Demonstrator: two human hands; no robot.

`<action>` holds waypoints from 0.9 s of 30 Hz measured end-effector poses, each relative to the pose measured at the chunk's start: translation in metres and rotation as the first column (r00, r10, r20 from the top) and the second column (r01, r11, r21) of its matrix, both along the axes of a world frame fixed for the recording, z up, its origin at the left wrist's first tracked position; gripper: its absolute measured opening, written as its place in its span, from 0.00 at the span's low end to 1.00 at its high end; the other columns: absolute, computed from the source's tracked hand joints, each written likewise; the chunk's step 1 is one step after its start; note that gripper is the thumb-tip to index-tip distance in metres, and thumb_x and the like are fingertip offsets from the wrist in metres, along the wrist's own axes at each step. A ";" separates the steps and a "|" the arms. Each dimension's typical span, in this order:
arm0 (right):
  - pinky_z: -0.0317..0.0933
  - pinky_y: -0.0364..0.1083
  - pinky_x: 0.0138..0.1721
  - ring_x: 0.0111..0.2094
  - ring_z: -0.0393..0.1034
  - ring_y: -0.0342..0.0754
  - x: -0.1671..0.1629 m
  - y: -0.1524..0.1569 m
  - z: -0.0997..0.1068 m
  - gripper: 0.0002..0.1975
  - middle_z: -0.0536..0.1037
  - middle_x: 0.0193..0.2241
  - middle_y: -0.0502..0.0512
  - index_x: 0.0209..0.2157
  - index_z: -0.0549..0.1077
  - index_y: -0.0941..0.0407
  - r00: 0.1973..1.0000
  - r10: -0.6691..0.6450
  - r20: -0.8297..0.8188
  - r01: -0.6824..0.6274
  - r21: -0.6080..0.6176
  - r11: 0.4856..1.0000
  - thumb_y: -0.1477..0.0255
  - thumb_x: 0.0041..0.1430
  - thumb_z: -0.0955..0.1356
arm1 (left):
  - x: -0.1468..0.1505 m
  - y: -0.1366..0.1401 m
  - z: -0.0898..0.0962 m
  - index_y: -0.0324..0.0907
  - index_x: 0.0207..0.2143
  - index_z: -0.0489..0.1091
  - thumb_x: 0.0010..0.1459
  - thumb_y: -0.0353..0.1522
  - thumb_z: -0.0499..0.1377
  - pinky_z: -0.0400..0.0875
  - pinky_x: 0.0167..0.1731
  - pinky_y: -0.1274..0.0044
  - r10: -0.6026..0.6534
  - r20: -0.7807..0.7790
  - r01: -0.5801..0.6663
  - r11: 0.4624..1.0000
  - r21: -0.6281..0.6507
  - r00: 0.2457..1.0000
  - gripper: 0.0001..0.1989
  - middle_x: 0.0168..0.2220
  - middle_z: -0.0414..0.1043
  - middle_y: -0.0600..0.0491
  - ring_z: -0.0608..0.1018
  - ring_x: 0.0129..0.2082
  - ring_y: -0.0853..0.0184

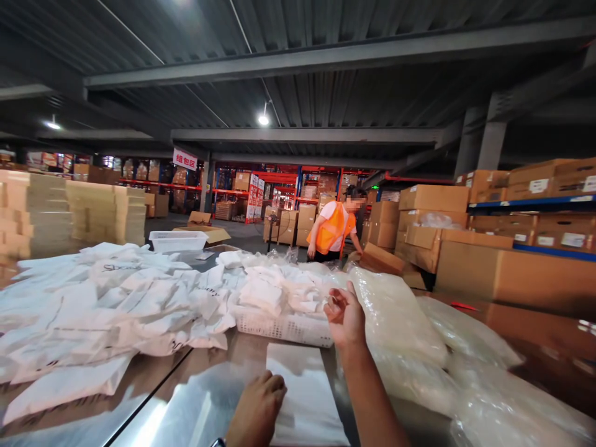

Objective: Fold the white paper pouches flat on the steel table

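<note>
White flat bag (pixel 305 397) lies on the steel table (pixel 186 403) at about 6 o'clock in the view, its near end cut off by the bottom edge. The left hand (pixel 257 410) rests on the bag's left edge, knuckles up and fingers curled under, so whether it pinches the bag or only presses on it cannot be told; its wrist runs out of the picture. The right hand (pixel 345 320) is raised at 12 o'clock from the bag, forearm stretched forward from the lower right, palm turned partly toward the camera, fingers loosely bent and half open; it seems to hold nothing, though a scrap of clear film near the fingertips is hard to make out. It hovers at the right end of a white basket (pixel 284 326) heaped with folded white packets. A large heap of white bags (pixel 107 310) spreads toward 9 o'clock, clear plastic sacks (pixel 405 329) toward 3 o'clock. Far off at 12 o'clock a person in an orange vest (pixel 333 233) bends among cardboard boxes (pixel 493 267).
</note>
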State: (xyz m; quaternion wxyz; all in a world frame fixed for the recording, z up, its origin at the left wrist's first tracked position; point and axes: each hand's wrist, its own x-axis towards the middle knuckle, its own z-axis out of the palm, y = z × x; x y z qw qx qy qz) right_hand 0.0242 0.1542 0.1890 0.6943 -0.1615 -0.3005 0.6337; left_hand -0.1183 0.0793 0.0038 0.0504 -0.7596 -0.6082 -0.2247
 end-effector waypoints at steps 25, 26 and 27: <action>0.47 0.35 0.13 0.16 0.48 0.36 0.012 -0.062 0.025 0.29 0.67 0.19 0.46 0.46 0.72 0.57 0.996 0.085 0.008 -0.085 0.105 0.991 0.76 0.35 0.73 | -0.004 0.009 -0.011 0.42 0.35 0.73 0.59 0.27 0.60 0.61 0.37 0.75 -0.137 -0.112 0.139 0.990 0.018 0.984 0.03 0.41 0.77 0.57 0.74 0.39 0.67; 0.50 0.35 0.14 0.17 0.50 0.37 0.019 -0.067 0.022 0.26 0.67 0.21 0.47 0.46 0.73 0.56 0.996 0.087 -0.022 -0.083 0.125 0.989 0.76 0.40 0.73 | -0.003 0.005 -0.006 0.42 0.34 0.72 0.58 0.28 0.60 0.62 0.36 0.74 -0.143 -0.125 0.146 0.989 0.009 0.982 0.02 0.40 0.77 0.57 0.74 0.39 0.67; 0.54 0.37 0.15 0.19 0.54 0.38 0.024 -0.067 0.016 0.22 0.68 0.23 0.49 0.46 0.73 0.56 0.994 0.095 -0.061 -0.087 0.126 0.988 0.74 0.46 0.73 | -0.002 0.002 -0.003 0.41 0.33 0.71 0.57 0.29 0.61 0.62 0.35 0.74 -0.169 -0.160 0.170 0.985 -0.007 0.973 0.01 0.39 0.77 0.56 0.74 0.39 0.66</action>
